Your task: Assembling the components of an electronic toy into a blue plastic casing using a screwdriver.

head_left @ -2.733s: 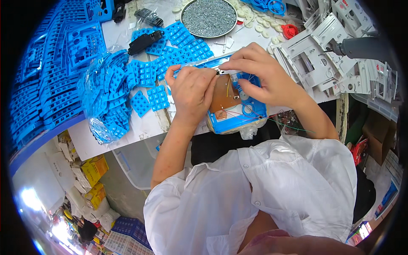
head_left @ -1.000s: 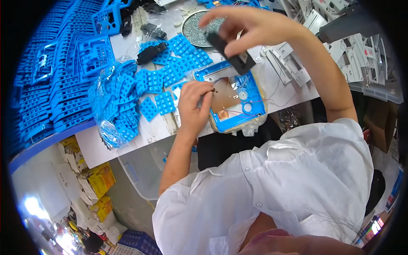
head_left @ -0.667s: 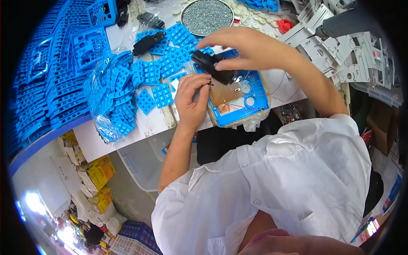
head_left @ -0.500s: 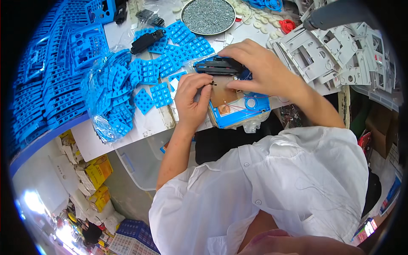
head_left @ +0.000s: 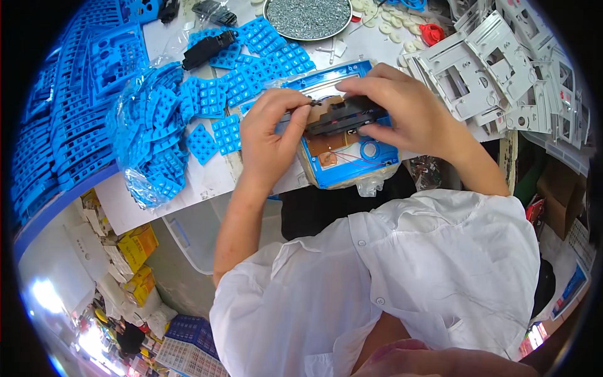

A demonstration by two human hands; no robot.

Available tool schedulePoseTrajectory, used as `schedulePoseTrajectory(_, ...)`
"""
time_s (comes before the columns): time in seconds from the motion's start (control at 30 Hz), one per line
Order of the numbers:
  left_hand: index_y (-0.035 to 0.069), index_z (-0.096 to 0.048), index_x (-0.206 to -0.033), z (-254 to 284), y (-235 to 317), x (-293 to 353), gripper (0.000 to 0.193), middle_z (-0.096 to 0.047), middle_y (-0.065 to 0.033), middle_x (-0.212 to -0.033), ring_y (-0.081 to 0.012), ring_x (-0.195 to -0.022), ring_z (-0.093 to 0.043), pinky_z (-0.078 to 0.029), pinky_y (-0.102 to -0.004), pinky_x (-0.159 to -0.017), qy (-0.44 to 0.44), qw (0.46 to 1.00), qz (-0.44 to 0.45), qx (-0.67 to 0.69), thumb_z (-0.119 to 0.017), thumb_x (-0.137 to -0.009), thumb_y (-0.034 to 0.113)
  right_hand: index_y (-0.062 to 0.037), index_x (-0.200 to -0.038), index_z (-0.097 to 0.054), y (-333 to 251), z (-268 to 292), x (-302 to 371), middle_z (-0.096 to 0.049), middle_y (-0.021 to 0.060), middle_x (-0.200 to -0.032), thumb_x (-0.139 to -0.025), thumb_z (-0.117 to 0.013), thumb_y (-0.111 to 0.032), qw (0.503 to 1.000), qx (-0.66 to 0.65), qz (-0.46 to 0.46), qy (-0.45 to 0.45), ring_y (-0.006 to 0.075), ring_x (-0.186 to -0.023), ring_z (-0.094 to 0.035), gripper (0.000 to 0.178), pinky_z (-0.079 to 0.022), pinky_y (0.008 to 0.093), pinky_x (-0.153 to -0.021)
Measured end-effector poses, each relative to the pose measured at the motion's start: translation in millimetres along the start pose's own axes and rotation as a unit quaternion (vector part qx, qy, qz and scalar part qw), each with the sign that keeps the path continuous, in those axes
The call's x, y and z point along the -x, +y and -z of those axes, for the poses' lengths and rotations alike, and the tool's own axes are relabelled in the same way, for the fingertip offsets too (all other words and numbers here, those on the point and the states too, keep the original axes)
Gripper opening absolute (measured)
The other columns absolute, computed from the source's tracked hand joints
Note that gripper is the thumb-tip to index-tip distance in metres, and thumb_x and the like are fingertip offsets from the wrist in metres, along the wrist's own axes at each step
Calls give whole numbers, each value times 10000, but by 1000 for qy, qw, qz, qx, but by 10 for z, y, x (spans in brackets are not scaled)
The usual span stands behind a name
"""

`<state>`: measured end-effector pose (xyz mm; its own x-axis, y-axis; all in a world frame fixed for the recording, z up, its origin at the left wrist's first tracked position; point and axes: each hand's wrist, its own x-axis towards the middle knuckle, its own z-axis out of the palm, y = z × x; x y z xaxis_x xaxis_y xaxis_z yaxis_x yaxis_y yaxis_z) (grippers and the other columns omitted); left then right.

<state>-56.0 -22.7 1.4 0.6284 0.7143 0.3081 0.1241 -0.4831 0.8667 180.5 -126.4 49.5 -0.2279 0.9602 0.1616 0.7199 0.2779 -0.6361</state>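
Note:
My right hand grips a long black plastic part, thumb below and fingers above, over an open blue casing. Close by on the left, my left hand pinches a small dark piece between thumb and forefinger, at the black part's left end. I cannot make out exactly what that piece is, or whether it touches the part. Inside the casing lie a brown circuit board, thin red wires and a blue ring. The black part hides some of the board.
Blue keypad pieces and a bagged heap of them lie left of the casing. Another black part rests on them. A round tray of small screws stands behind. White plastic panels are piled right; blue panels are stacked far left.
The black part has come nearer and turned, uncovering the casing's far edge. My left hand has shifted slightly left and away from me, still pinching the small dark piece.

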Motion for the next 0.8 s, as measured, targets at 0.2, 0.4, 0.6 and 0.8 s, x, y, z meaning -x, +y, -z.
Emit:
schedulePoseTrajectory(0.2,47,-681,-884,99,67,-236,65,-676,-93,-883,-303,-817,-662,-526,-403,-712,-126,982,-73,-116,-724,-853,83,-79,-1370,-561,87,-138,-10,-670,129,-1148,-746,-802,-50,999,-45,23,12,319,-1007,-627,670,-550,399,-831)
schedulePoseTrajectory(0.4,39,-673,-908,171,97,-371,88,-672,-115,-916,-326,-845,-656,-533,-398,-726,-191,965,-99,-152,-730,-846,63,-73,-1360,-552,65,-113,-42,-681,116,-1139,-736,-812,-65,1000,-11,23,-12,323,-1007,-617,677,-546,406,-835)
schedulePoseTrajectory(0.6,50,-680,-905,210,121,-456,108,-655,-107,-905,-322,-842,-652,-533,-405,-715,-239,945,-121,-185,-743,-829,92,-67,-1350,-552,83,-110,-43,-661,110,-1079,-735,-806,-66,999,-24,36,-27,333,-975,-606,666,-532,415,-816)
schedulePoseTrajectory(0.8,55,-657,-851,225,91,-538,111,-614,-89,-843,-305,-798,-632,-519,-409,-677,-266,938,-137,-176,-746,-802,101,-53,-1343,-562,78,-93,-93,-661,117,-1071,-729,-797,-58,998,-31,50,-26,334,-955,-602,658,-534,416,-811)
